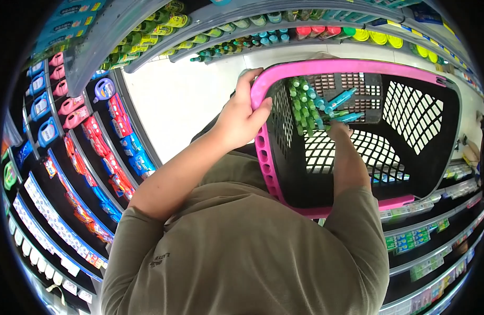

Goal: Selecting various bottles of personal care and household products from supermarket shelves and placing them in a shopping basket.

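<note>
My left hand [244, 112] grips the pink rim [261, 92] of a black plastic mesh shopping basket [403, 161], with the thumb over the inner side. My right hand [340, 131] reaches down inside the basket beside a cluster of slim bottles. Several green bottles [303, 106] stand packed against the basket's left side. Next to them, a teal bottle [340, 99] leans over at an angle. Another teal bottle [350, 117] lies tilted just above my right fingers. Those fingers are partly hidden, so their hold on a bottle is unclear.
Shelves with green bottles [163, 29] and colourful-lidded containers [378, 37] run across the far side. To the left stand detergent jugs [49, 132] and red and blue packs [120, 114]. Shelves of small boxes [411, 240] line the right. Pale floor [159, 102] shows between.
</note>
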A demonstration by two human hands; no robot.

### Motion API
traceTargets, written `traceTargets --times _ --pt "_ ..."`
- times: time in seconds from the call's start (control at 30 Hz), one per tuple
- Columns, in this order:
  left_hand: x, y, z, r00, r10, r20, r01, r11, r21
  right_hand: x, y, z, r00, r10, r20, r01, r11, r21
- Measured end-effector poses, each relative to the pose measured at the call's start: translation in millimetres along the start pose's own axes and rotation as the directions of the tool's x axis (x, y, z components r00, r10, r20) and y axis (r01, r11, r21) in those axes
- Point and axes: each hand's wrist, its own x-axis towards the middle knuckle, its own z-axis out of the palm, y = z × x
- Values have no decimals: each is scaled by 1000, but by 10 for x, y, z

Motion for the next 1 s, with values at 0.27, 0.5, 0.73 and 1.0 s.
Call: traceTargets --times 0.27,0.5,0.73,1.0 --pt "26 -7 19 999 1 -38 -2 1000 -26 -157 96 -170 990 -141 -9 141 989 -39" --pt "49 -73 31 996 27 -85 -28 1000 -14 -442 24 -306 980 -187 -66 183 981 -70" --pt "83 -100 58 994 40 -99 -38 999 16 -886 -128 -537 978 -172 -120 159 981 -109" --pt "-56 -6 333 927 49 -372 -13 995 98 -826 -128 -444 967 -239 -85 220 956 -192"
